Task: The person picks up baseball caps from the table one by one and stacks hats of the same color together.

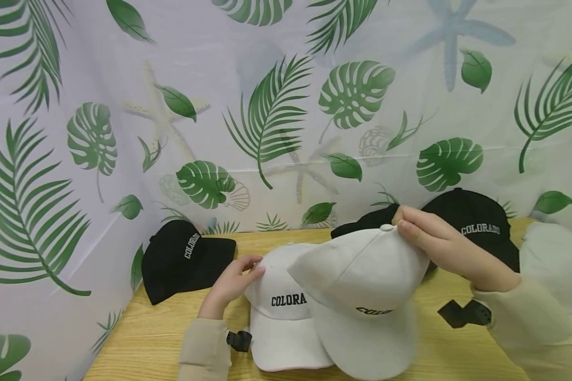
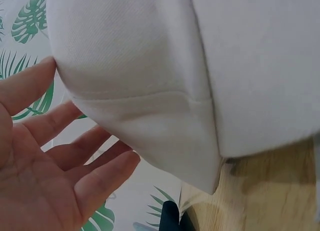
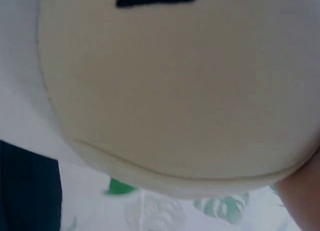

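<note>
Leafy green-print backdrop [image 1: 195, 140] w/ some starfish and shells on it runs behind a light wood-look table [image 1: 138, 338]. R hand [image 1: 440, 243] has its thumb + fingers pinched on the held white cap [image 1: 367, 264], up near the top button. That cap's tilted brim-down, front of the table, crown pushed into a bit of a peak, dark lettering only partly visible.

L hand [image 1: 231, 278] is loosely spread, fingertips on the side of the other white cap [image 1: 281, 330], no real grip afaict. That one sits brim toward the person, reads "COLORA" b4 the held cap covers the rest. Can't tell if the 2 caps are touching, bc one just overlaps the other from up top.

L side of the table: black cap [image 1: 173, 262] w/ white lettering, brim pointing right. Behind the R hand there's a 2nd black cap [image 1: 474, 211], "COLORADO" on it, plus a black brim-like piece [image 1: 362, 218] next to it. Far R, partly behind the sleeve [image 1: 529, 312]: a pale cap [image 1: 557, 259].
</note>
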{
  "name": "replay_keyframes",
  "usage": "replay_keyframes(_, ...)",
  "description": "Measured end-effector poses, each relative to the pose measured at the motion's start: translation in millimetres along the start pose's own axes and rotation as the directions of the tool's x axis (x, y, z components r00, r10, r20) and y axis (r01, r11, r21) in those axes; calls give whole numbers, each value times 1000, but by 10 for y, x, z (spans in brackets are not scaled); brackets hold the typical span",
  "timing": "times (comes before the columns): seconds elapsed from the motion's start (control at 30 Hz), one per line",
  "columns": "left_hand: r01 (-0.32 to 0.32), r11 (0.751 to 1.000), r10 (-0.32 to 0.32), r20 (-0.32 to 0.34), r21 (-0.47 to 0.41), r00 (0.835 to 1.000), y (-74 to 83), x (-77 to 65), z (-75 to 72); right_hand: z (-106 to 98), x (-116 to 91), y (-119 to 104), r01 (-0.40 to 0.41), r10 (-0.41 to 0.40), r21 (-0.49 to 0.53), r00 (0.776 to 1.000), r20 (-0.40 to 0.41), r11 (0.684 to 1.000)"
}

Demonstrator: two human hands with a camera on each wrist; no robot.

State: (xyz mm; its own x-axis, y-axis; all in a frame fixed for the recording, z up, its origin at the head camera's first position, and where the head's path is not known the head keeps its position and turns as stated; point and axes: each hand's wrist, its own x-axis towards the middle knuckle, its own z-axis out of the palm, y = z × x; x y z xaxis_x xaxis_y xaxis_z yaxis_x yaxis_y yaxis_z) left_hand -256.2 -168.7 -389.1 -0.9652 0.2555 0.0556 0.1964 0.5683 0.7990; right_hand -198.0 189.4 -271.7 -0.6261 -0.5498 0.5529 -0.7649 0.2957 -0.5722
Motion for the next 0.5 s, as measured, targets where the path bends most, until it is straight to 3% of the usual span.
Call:
replay_keyframes(0.27, -2, 999, 2, -2, -48, 1000, -4, -3, -15, 353, 341, 117, -156, 149, 184, 987, 53, 970)
replay_keyframes(0.5, 1, 978, -8, -33, -207, 999, -1, 11, -34, 561, 592, 241, -382, 363, 242, 924, 123, 892)
